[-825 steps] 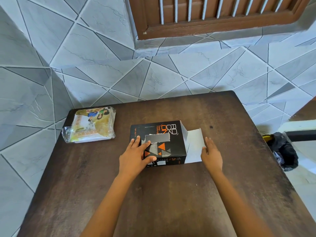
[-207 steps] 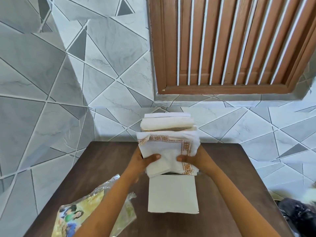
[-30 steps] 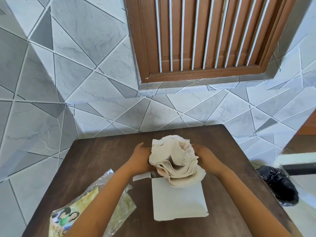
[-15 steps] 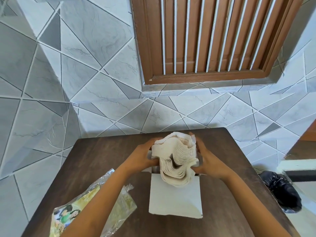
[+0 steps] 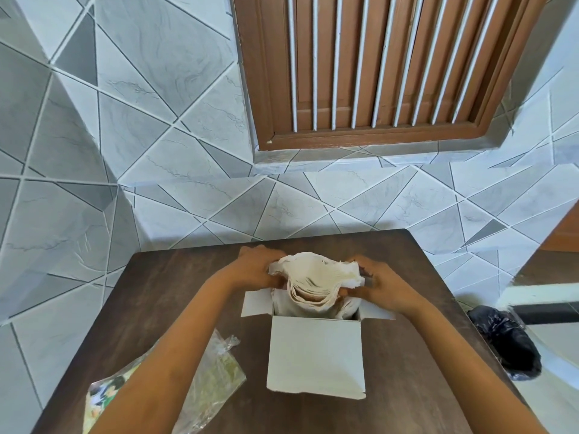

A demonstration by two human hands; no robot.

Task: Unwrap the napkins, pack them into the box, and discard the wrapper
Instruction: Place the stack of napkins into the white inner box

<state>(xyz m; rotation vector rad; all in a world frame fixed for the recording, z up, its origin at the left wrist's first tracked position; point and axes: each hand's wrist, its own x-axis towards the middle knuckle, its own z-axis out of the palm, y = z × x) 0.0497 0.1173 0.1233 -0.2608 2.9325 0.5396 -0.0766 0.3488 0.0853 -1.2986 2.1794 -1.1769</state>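
Note:
A thick stack of white napkins [image 5: 316, 275], bent into a U, sits partly inside the open mouth of the box [image 5: 315, 358], whose white flap lies toward me on the table. My left hand [image 5: 255, 270] grips the stack's left side and my right hand [image 5: 380, 285] grips its right side, squeezing it together. Small side flaps of the box stick out on both sides under my hands. The empty clear plastic wrapper [image 5: 203, 386] with a printed picture lies crumpled at the near left, partly under my left forearm.
The dark brown wooden table [image 5: 407, 411] stands against a grey tiled wall under a brown shuttered window. A black plastic bag [image 5: 507, 343] sits on the floor to the right of the table.
The bent napkin stack has sunk lower into the box mouth. Both hands have stayed on its sides, pressing inward and down.

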